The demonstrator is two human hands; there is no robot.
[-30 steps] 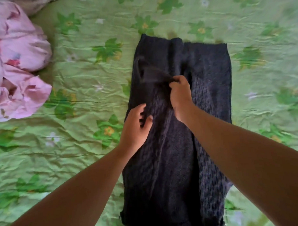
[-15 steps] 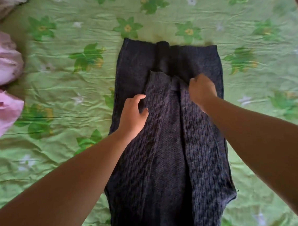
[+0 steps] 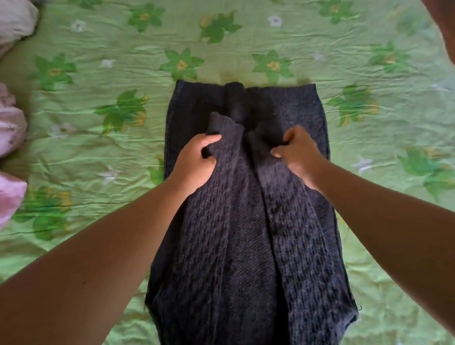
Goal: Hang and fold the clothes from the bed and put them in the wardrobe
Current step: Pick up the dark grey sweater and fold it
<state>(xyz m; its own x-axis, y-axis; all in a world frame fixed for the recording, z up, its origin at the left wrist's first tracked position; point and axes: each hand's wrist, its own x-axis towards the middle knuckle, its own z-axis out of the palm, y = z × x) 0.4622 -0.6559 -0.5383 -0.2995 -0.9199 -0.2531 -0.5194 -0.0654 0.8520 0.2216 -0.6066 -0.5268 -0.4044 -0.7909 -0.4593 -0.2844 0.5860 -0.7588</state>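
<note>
Shifted up, the left hand [image 3: 194, 163] grips one sweater sleeve [image 3: 223, 128]; the right hand [image 3: 300, 153] pinches the other sleeve [image 3: 288, 221].

A dark knitted sweater [image 3: 248, 249] lies lengthwise on the bed [image 3: 90, 157], which has a green flowered sheet. Its sleeves are folded in along the middle. The left hand [image 3: 194, 163] grips the left sleeve near its cuff, and the right hand [image 3: 298, 153] grips the right sleeve. At the bed's left edge lie pink clothes [image 3: 0, 130].
</note>
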